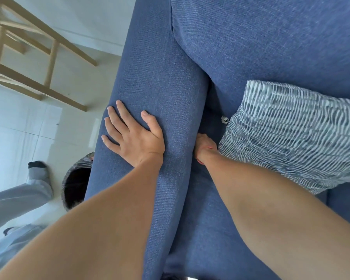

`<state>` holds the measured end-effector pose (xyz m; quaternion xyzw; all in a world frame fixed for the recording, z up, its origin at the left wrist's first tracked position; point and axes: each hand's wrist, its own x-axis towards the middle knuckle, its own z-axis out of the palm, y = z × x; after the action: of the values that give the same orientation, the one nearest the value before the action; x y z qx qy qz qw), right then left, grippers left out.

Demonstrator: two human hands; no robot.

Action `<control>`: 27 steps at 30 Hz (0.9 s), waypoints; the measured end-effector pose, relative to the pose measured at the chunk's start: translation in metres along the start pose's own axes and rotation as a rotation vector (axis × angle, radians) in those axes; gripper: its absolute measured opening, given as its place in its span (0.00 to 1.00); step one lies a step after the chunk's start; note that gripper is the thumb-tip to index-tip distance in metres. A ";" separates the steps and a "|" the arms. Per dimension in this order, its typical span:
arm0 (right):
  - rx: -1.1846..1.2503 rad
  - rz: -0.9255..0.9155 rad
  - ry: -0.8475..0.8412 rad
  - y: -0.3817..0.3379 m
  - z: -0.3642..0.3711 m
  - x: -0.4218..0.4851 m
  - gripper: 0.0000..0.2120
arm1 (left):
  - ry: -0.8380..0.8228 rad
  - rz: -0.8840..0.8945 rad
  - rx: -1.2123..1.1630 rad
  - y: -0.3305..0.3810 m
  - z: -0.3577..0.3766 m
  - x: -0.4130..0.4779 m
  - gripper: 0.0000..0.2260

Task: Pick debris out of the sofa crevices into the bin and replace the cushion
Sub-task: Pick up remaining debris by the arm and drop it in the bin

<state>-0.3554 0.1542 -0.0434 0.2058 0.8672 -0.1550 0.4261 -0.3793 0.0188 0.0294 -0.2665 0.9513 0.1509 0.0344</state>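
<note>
Main risk: the white debris scrap [224, 119] sits in the sofa crevice [212, 110] just beyond the right hand [205, 148], beside the patterned cushion [291, 136]. A blind reach could push it deeper into the gap, or the cushion could slide over and hide it. The bin [77, 186] is on the floor past the armrest [160, 87], so a loose pinch could drop the scrap on the carry across.

Left hand [132, 136]: released, fingers spread flat on the armrest, holding nothing, likely bracing. Right hand: dug into the crevice, fingers hidden; cannot tell whether it grips anything.
</note>
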 end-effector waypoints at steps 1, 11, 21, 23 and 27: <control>0.010 -0.003 0.011 0.001 -0.001 -0.004 0.18 | -0.005 -0.004 -0.001 0.000 0.000 0.000 0.30; 0.252 -0.112 0.250 0.003 -0.033 -0.060 0.04 | -0.102 0.070 -0.097 -0.002 -0.023 -0.004 0.30; 0.446 -0.366 0.365 -0.054 -0.051 -0.160 0.07 | -0.445 0.339 -0.031 -0.101 -0.082 -0.026 0.30; 0.484 -0.429 0.342 -0.076 -0.050 -0.176 0.06 | -0.474 0.330 -0.060 -0.111 -0.088 -0.029 0.29; 0.414 -0.493 0.307 -0.100 -0.037 -0.193 0.09 | -0.535 0.321 -0.103 -0.122 -0.096 -0.029 0.29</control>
<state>-0.3228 0.0404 0.1424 0.0932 0.8950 -0.3927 0.1899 -0.2899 -0.0951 0.0925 -0.0654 0.9296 0.2670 0.2456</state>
